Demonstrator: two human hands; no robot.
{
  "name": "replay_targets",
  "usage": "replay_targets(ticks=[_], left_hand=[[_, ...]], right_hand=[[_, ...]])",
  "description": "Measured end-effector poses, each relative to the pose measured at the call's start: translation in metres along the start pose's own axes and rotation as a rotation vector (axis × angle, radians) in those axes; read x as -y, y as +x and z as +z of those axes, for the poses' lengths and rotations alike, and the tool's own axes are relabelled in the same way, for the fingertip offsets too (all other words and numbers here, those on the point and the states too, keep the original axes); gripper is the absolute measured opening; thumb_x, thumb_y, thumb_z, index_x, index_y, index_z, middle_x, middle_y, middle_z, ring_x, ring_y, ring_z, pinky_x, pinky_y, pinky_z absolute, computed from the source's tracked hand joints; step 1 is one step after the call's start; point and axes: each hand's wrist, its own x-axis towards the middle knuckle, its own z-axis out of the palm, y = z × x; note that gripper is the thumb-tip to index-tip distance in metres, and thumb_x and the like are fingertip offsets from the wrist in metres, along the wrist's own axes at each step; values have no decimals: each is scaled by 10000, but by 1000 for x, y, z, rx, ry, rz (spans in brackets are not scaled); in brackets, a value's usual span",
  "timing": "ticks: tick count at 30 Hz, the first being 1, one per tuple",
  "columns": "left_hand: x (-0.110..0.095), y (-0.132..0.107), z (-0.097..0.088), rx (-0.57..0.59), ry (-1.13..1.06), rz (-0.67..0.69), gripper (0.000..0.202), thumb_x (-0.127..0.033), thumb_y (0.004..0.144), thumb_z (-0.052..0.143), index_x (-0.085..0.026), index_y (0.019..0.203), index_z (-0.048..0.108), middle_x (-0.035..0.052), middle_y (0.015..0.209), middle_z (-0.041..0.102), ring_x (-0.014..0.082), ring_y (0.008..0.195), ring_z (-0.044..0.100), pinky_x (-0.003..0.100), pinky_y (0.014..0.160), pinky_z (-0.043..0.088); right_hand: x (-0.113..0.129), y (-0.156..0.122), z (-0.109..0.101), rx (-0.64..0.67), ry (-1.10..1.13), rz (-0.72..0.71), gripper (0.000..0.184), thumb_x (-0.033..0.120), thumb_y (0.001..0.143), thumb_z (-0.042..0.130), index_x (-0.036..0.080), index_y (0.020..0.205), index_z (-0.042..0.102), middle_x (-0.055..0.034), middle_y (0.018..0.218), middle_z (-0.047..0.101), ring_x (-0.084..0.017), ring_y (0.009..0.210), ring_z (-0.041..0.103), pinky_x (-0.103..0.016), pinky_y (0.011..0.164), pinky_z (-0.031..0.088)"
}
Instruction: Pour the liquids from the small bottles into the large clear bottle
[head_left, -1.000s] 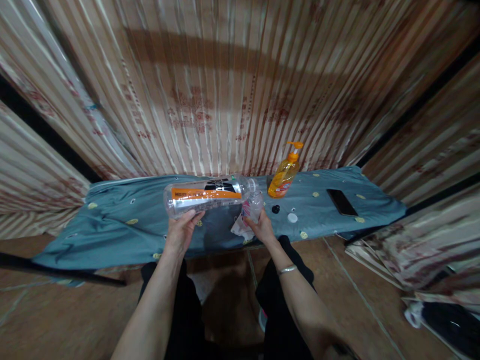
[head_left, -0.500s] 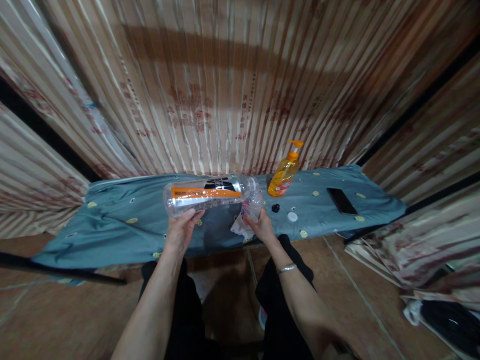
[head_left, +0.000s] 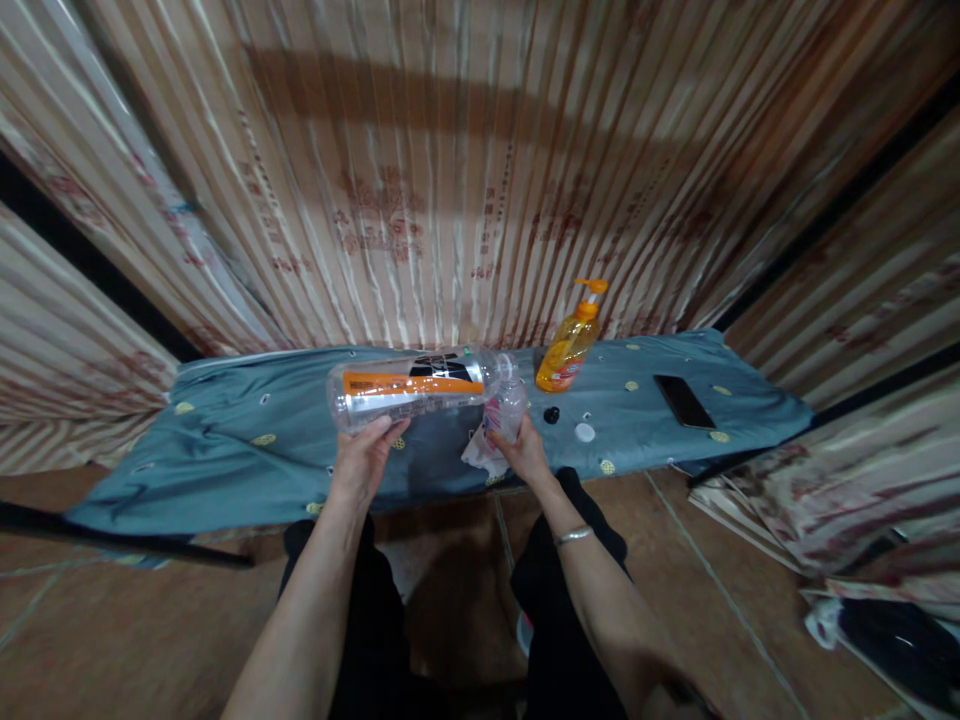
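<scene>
My left hand (head_left: 365,462) is closed around the base half of a large clear plastic bottle (head_left: 412,388) with an orange, black and silver label. The bottle lies nearly level, its neck towards the right. Closed on a small clear plastic bottle (head_left: 510,405) with a pink-marked label is my right hand (head_left: 527,452). The two bottle mouths meet or overlap; whether they touch I cannot tell. Under the small bottle lies a crumpled white tissue (head_left: 480,457). Just right of my right hand are a black cap (head_left: 551,415) and a white round cap (head_left: 585,433).
A pump bottle (head_left: 568,350) of orange-yellow liquid stands behind the caps. Farther right lies a black phone (head_left: 683,402). A blue-green cloth (head_left: 247,475) covers the low table. Behind it hangs a striped curtain (head_left: 420,180), and dark poles frame both sides.
</scene>
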Motion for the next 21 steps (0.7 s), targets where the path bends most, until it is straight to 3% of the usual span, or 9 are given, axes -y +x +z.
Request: replay_targets(ticks=[21], left_hand=[[1,0,-1,-1,6,20,520,-297,388,1057,-199,803,758,31,919,827,213,841,775,369,793,681]], right_hand=[[7,-2,-3,6,-6,21,743,309,762,844,155,1443,589,-131,1135,813,-389,1160,770,-510,1010,618]])
